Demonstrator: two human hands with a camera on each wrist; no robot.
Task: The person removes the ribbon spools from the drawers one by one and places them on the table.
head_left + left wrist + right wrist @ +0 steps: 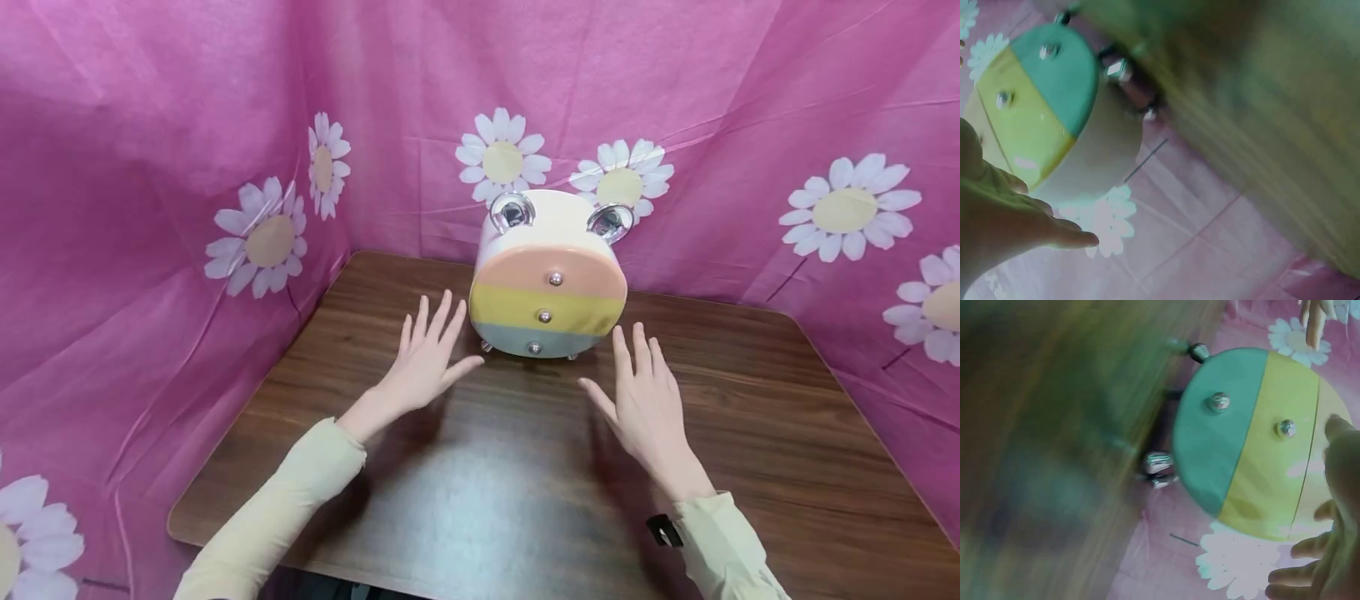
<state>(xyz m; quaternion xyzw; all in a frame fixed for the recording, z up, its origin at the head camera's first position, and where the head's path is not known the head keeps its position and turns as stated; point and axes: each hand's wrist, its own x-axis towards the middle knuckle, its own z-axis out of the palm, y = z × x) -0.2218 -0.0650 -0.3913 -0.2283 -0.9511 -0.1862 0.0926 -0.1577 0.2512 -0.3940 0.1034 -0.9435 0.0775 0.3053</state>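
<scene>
A small rounded drawer box point(547, 312) stands on short silver feet toward the back of the wooden table. Its front has peach, yellow and pale blue-green bands, each with a silver knob, and two shiny ring-shaped pieces rise from its white top. My left hand point(423, 362) hovers at the box's left side, fingers spread and straight. On the other side, my right hand point(647, 404) is held with straight fingers pointing at the box's lower right edge. Both hands hold nothing; whether fingertips touch the box is hard to tell. The wrist views show the same box point(1041, 112) point(1247, 444) sideways.
The brown wooden table point(480, 500) has rounded corners. A pink cloth point(405, 75) with white daisies hangs behind and on both sides, close to the table's edges. A small black object point(664, 531) sits at the right sleeve's cuff.
</scene>
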